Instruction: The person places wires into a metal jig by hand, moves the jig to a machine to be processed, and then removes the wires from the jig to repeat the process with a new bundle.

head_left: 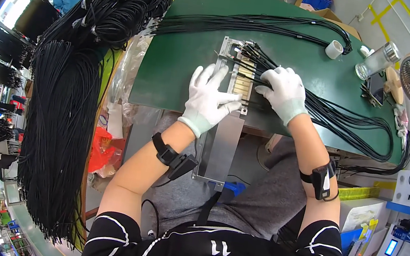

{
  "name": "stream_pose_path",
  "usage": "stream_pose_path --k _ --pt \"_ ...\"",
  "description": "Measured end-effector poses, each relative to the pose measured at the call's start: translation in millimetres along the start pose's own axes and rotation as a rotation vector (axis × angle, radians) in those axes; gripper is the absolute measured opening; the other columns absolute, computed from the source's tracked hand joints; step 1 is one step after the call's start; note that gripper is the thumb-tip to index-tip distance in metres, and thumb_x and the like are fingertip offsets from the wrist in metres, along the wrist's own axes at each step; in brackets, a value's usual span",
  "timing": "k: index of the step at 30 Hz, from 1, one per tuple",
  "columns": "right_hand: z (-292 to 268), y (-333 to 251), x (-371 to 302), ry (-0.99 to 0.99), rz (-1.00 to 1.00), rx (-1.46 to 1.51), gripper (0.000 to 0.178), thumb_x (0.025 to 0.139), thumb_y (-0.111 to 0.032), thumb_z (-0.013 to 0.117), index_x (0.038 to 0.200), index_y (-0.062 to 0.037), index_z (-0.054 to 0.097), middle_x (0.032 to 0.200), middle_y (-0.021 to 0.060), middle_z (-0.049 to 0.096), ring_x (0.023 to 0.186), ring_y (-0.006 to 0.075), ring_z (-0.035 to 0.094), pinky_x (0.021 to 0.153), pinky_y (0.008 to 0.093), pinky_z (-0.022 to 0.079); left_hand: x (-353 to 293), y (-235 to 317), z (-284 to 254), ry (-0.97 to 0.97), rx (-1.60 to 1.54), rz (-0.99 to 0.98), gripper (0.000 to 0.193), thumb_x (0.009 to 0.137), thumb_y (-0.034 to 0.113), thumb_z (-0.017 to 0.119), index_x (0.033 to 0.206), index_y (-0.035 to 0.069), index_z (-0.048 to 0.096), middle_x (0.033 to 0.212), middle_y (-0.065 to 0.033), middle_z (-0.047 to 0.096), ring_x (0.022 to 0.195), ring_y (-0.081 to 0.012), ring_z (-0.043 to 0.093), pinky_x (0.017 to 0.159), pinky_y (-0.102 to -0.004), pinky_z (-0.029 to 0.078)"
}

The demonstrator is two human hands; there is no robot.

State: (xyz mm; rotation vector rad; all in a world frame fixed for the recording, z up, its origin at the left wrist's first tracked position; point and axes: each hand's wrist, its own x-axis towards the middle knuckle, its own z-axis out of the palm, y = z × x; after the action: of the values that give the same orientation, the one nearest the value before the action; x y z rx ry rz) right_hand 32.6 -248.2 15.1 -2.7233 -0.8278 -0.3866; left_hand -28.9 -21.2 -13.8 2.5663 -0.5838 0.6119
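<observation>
A silver metal fixture (227, 46) with a cream slotted block (241, 85) is positioned at the near edge of the green surface (166, 68), between its left and right corners. A sheaf of thin black cables (341, 115) is laid from the block toward the near right corner, where it is looped back.

The cable ends are gathered at the far part of the block, and a few cables are seen crossing it. The nearer slots appear largely bare; the work is therefore judged to be partly done, with loading of the block incomplete. The exact count seated cannot be read.

The white-gloved right hand (283, 90) is placed over the sheaf, fingers curled and narrowly parted; whether a cable is gripped cannot be told. The white-gloved left hand (208, 100) is set at the fixture's left side, upper fingers spread, lower ones reaching the block; any hold there cannot be confirmed.

A second black cable bundle (260, 22) is laid along the far edge, apart from the fixture.
</observation>
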Motion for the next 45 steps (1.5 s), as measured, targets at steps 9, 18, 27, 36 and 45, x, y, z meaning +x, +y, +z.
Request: stream_pose_path --k 9,18,27,36,45 --pt "-13 -8 -1 0.042 -0.172 0.160 0.015 0.078 -0.022 0.077 0.087 -0.0131 0.069 0.086 0.0063 0.064 0.091 0.0283 0.059 0.083 0.0399 0.048 -8 -19 12 0.318 -0.187 -0.222 0.022 0.082 0.034 0.075 0.088 0.013 0.074 0.129 -0.0155 0.062 0.124 -0.0374 0.051 0.109 -0.0507 0.035" --pt "10 -29 -2 -0.010 -0.180 0.628 0.020 0.079 -0.017 0.077 0.093 -0.0065 0.068 0.085 0.0091 0.067 0.082 0.0316 0.061 0.075 0.0399 0.050 -5 -12 2 0.224 -0.412 -0.097 0.016 0.083 0.022 0.073 0.083 0.008 0.069 0.122 -0.0121 0.065 0.117 -0.0362 0.055 0.099 -0.0467 0.044" --pt "-12 -13 -5 -0.241 0.085 0.566 0.014 0.080 -0.017 0.074 0.087 -0.0063 0.070 0.082 0.0103 0.069 0.076 0.0316 0.062 0.073 0.0399 0.050 -7 -13 -5 0.262 -0.037 -0.156 0.012 0.084 0.019 0.072 0.087 0.007 0.071 0.120 -0.0120 0.066 0.114 -0.0342 0.057 0.102 -0.0445 0.042" --pt "-1 -11 -3 -0.084 -0.067 0.281 0.011 0.079 -0.020 0.073 0.082 -0.0094 0.071 0.078 0.0068 0.070 0.075 0.0295 0.062 0.075 0.0404 0.049 -7 -25 0 0.204 -0.223 -0.265 0.017 0.094 0.020 0.061 0.096 0.008 0.072 0.106 -0.0117 0.072 0.102 -0.0279 0.065 0.106 -0.0442 0.039" --pt "-4 -21 -5 -0.102 -0.047 0.264 0.011 0.079 -0.021 0.072 0.078 -0.0104 0.069 0.078 0.0066 0.070 0.076 0.0290 0.063 0.074 0.0403 0.050 -7 -23 -2 0.196 -0.275 -0.299 0.020 0.096 0.022 0.059 0.096 0.008 0.073 0.108 -0.0132 0.071 0.104 -0.0290 0.065 0.108 -0.0433 0.039"
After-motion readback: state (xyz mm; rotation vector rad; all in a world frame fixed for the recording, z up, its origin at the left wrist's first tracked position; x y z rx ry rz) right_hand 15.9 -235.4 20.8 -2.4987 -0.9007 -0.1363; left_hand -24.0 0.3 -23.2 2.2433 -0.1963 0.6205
